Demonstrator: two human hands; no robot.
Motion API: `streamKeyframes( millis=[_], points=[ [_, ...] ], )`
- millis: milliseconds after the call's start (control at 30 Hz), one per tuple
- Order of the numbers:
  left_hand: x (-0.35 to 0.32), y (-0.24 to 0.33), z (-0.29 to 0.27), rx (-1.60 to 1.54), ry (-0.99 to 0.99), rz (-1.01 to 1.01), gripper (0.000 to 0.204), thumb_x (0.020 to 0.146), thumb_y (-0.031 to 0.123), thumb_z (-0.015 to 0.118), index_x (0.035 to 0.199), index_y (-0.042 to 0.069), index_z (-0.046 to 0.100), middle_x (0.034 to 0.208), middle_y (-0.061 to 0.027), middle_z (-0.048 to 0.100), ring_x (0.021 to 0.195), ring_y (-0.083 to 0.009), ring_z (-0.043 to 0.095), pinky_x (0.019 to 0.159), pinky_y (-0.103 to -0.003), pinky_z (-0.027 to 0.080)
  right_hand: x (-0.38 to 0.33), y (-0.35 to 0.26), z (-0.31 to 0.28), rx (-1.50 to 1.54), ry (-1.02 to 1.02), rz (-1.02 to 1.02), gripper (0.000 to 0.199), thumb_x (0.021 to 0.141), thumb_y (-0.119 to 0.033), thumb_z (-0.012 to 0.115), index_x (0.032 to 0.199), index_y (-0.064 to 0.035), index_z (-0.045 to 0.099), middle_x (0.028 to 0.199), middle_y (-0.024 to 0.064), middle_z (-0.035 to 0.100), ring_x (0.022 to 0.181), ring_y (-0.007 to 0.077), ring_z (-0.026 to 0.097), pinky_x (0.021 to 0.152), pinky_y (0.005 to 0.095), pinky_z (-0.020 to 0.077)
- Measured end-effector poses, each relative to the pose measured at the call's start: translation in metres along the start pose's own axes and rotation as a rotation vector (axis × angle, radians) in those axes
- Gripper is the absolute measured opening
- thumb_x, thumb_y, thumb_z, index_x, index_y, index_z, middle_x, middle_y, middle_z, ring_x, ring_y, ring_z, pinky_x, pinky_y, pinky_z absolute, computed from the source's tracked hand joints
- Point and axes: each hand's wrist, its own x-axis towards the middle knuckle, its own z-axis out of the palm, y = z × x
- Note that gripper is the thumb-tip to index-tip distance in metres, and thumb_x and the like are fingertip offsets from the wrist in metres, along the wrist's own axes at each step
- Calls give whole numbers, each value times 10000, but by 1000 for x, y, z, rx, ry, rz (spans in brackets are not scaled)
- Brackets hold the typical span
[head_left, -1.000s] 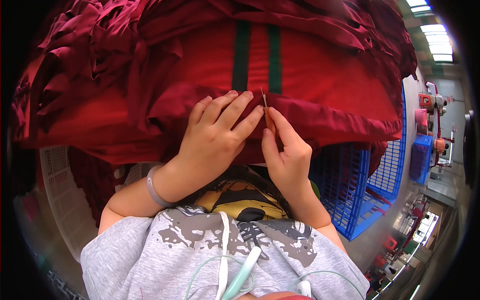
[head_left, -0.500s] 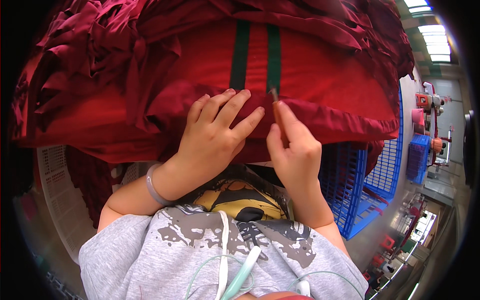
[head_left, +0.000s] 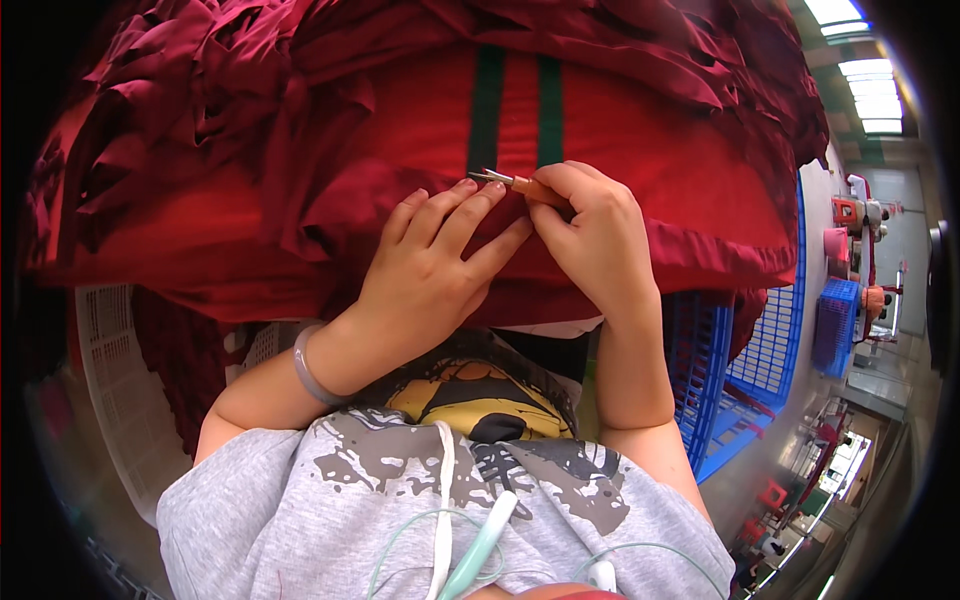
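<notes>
Red cloth (head_left: 640, 150) bears two dark green stripes (head_left: 517, 115).

Bright, even light from ceiling panels (head_left: 862, 68), top right corner, slightly blown out. Soft shadow under both hands on the red fabric (head_left: 640, 150). Centre sharp; strong fisheye bend and black vignette at rim. Bg at right edge blurry.

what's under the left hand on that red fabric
The left hand lies flat on folded red fabric beside its green stripes. Whatever lies beneath the palm is covered. The right hand holds small snips.
</notes>
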Motion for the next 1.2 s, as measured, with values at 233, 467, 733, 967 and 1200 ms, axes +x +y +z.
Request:
streamKeyframes(
  millis=[233,467,733,967,1200],
  points=[
    [0,2,-2,-4,-7,-15,527,795,177,674,1313,233,597,1401,-76,473,1241,-273,480,1021,-470,375,5,15,-1,240,311,119,118,848,-19,611,955,26,634,828,161,620,713,284,615,652,342,483],
    [2,-8,4,-21,113,39,456,756,146,685,1209,191,655,1240,-66,563,1108,-270,540,952,-447,416,-4,7,-6,247,149,59,122,816,0,629,935,27,628,771,136,576,679,269,585,629,340,461],
    [-12,-72,-118,178,573,-151,146,728,110,547,777,76,681,974,-102,658,851,-247,576,840,-374,400,-46,42,-37,528,359,297,95,864,30,633,855,-34,563,724,-73,465,647,-4,396,573,172,325],
    [67,-95,-114,203,539,-1,250,930,141,603,1139,27,678,1196,-123,659,1139,-249,599,990,-351,434,-62,37,-35,535,368,323,171,861,45,636,813,-65,514,723,-86,428,627,-9,339,550,172,280],
    [153,-115,-68,-26,202,-349,388,838,160,631,1168,-45,626,1041,-266,667,943,-367,671,858,-408,527,-68,20,-37,354,308,106,320,791,80,666,654,-56,411,727,-13,454,573,24,305,500,210,234]
  ],
)
